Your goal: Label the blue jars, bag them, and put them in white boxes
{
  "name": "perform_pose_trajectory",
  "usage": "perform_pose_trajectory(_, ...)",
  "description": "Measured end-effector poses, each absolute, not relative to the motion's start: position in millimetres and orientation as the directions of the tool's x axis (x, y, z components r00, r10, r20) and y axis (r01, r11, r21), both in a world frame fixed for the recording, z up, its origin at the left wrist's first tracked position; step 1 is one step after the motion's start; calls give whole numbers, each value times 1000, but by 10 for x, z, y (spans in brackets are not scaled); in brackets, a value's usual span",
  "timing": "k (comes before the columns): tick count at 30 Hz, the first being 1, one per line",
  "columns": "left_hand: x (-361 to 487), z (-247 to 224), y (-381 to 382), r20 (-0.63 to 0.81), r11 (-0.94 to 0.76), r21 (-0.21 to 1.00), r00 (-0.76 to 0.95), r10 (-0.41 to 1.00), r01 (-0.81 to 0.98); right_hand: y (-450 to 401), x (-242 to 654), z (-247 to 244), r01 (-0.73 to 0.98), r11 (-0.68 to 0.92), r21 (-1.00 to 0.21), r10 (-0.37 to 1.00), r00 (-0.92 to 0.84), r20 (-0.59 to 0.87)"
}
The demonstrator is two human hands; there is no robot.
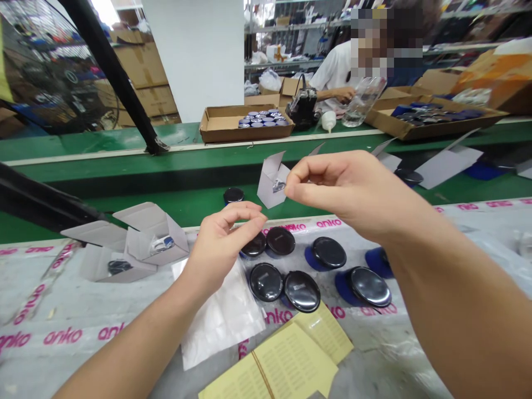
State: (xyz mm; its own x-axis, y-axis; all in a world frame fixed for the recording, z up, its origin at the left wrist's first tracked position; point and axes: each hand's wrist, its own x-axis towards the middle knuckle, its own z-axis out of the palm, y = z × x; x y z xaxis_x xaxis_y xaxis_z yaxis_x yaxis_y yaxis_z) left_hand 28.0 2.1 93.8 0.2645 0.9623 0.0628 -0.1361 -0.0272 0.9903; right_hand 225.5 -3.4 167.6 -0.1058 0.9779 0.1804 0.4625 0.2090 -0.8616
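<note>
My left hand (222,244) hovers over the round, black-topped blue containers (266,281), its thumb and fingers drawn together in a pinch. Higher and to the right, my right hand (341,183) is closed the same way, its fingertips beside a small open white box (268,185) on the green conveyor. What either pinch holds, if anything, is too small or hidden to make out. Several more of these containers, such as one at the right (371,286), sit on the wrapped table. Below my left wrist lies a stack of clear plastic bags (224,327).
Yellow printed sheets (286,360), banded together, lie at the front. Two open white boxes (155,238) with small items inside stand at left. Across the conveyor are a cardboard tray (220,123) of round pieces, a tape dispenser (302,108) and a seated person (332,69). A black post (116,77) slants down at left.
</note>
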Motion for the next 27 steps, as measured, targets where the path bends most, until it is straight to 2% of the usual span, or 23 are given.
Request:
perform_pose_trajectory(3, 296, 946, 13, 55, 17, 965, 268, 962, -262, -66, 2237, 1549, 332, 156, -930, 988, -63, 144)
perform_pose_trajectory(6, 322, 971, -23, 57, 60, 909, 265, 963, -413, -148, 2159, 1344, 95, 65, -993, 997, -45, 61)
perform_pose_trajectory(10, 351, 1006, -74, 43, 77, 868, 228, 973, -491, -317, 2036, 1153, -113, -58, -992, 992, -122, -44)
perform_pose_trajectory(14, 370, 1030, -97, 3, 103, 868, 212, 977, -487, -431, 1967, 1110, -182, -103, -978, 989, -122, -82)
perform_pose_trajectory(20, 373, 1061, -118, -7, 121, 869, 233, 972, -479, -424, 1911, 1104, -203, -12, -979, 996, 82, -29)
perform_pose_trajectory(27, 364, 1075, -150, -2, 131, 877, 269, 963, -463, -443, 1800, 1133, -248, 65, -966, 992, 121, 36)
